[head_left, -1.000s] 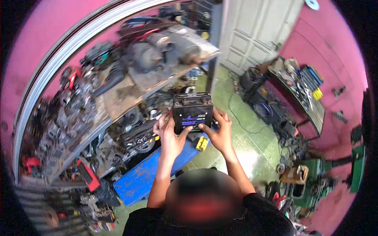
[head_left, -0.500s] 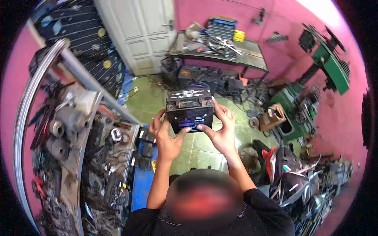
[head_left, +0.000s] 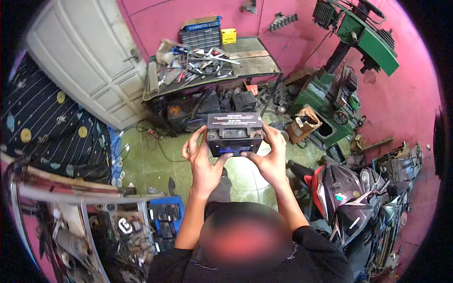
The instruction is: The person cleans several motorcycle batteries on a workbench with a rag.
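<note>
A black motorcycle battery (head_left: 234,134) with white print on top and blue print on its front is held up in front of my chest. My left hand (head_left: 204,160) grips its left side, with the thumb at the lower front edge. On the opposite side my right hand (head_left: 272,158) is closed round the battery, its thumb also along the lower front. The fingers behind the battery are partly hidden. The battery hangs clear of the floor, its top face tipped toward view.
A workbench (head_left: 255,63) cluttered with tools stands at the back wall. To the right are a green drill press (head_left: 321,101), a cardboard box (head_left: 304,126) and motorcycle fairings (head_left: 342,188). A shelf of metal parts (head_left: 125,231) is at lower left, near a white door (head_left: 89,61).
The view has turned toward the right, so the bench and door now sit further left. Both hands still hold the battery, whose front face now shows less.
</note>
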`<state>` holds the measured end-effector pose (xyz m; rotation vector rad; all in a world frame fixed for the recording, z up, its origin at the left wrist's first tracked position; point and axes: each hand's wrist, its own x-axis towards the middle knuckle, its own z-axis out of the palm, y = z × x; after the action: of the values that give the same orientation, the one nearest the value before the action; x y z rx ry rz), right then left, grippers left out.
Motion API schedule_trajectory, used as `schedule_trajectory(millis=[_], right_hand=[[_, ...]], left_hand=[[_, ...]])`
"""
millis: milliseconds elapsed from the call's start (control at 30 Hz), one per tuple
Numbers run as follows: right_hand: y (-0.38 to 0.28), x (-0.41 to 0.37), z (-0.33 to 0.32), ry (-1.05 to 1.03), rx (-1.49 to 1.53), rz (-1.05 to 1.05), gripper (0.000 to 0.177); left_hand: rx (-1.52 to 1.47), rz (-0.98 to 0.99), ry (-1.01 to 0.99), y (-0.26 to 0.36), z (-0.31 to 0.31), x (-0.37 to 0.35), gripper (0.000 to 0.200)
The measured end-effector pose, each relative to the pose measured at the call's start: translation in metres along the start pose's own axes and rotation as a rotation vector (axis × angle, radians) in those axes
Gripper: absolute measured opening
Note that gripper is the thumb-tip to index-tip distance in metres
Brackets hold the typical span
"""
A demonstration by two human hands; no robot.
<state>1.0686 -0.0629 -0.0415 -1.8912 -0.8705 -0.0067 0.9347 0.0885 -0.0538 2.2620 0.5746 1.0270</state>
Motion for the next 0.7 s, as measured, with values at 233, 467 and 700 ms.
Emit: schedule_trajectory(millis=[233, 467, 700], right_hand=[[0.056, 0.137, 0.035, 0.096, -0.071, 0.019, 0.094], [0.123, 0.245, 0.049, 0.15, -0.153, 0.067, 0.097], [0.222, 0.34, 0.059, 0.082, -0.278, 0.14, 0.104]], left_hand=[[-0.006, 0.082, -0.05, -0.064, 0.077, 0.141, 0.079], [-0.001, 0.145, -0.134, -0.094, 0.151, 0.254, 0.087], [0.082, 0.133, -0.156, -0.123, 0.264, 0.329, 0.094]])
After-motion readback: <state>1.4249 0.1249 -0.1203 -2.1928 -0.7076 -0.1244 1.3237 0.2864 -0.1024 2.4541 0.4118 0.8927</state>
